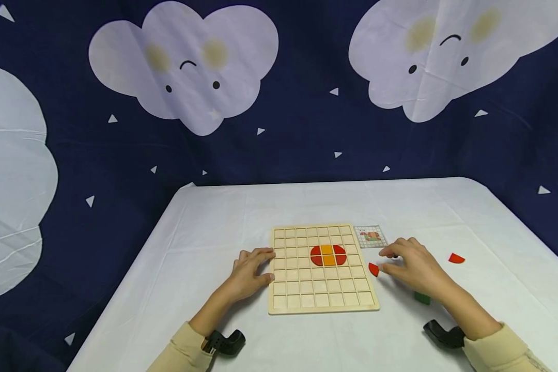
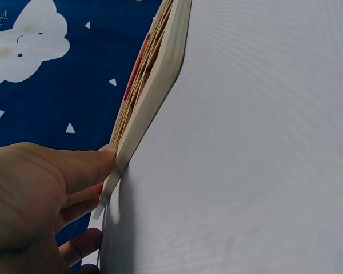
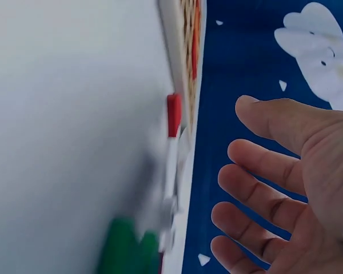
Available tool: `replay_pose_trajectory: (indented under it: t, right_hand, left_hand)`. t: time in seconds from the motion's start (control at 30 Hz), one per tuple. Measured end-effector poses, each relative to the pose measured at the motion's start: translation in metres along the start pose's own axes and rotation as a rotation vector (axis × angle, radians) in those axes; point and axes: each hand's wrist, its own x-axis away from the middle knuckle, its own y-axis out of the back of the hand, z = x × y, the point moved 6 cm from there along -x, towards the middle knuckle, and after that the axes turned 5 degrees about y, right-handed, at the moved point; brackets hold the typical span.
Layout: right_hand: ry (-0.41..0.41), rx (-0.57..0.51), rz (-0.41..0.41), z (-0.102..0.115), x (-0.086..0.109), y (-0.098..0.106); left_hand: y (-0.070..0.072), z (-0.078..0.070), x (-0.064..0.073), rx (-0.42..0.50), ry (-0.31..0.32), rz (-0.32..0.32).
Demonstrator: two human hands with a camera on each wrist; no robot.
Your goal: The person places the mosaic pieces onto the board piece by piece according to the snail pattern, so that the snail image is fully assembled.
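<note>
Board of pale wood, ruled into squares, lies flat on the white table between the two hands, which we see well apart. On it we find two orange squares in a column, flanked by four red quarter-rounds. The left hand touches the board's left edge with thumb and fingertips, its fingers loosely extended. The right hand holds nothing that we can see; its thumb and fingers stand parted near a loose red piece just beside the board. Another red wedge lies farther right, a green block sits near the right wrist, and a picture card lies by the board's far right corner.
</note>
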Motion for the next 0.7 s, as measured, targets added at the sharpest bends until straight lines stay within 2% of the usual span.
replay_pose_trajectory:
  t: [0.2, 0.4, 0.7]
  right_hand:
    - [-0.04, 0.04, 0.017, -0.015, 0.02, 0.003]
    - [-0.02, 0.102, 0.003, -0.023, 0.044, 0.007]
    - [0.02, 0.154, -0.087, -0.026, 0.07, 0.013]
  left_hand:
    - [0.0, 0.001, -0.001, -0.002, 0.014, 0.004]
    - [0.0, 0.0, 0.0, -0.005, -0.003, -0.002]
    - [0.0, 0.001, -0.001, -0.012, 0.007, 0.0]
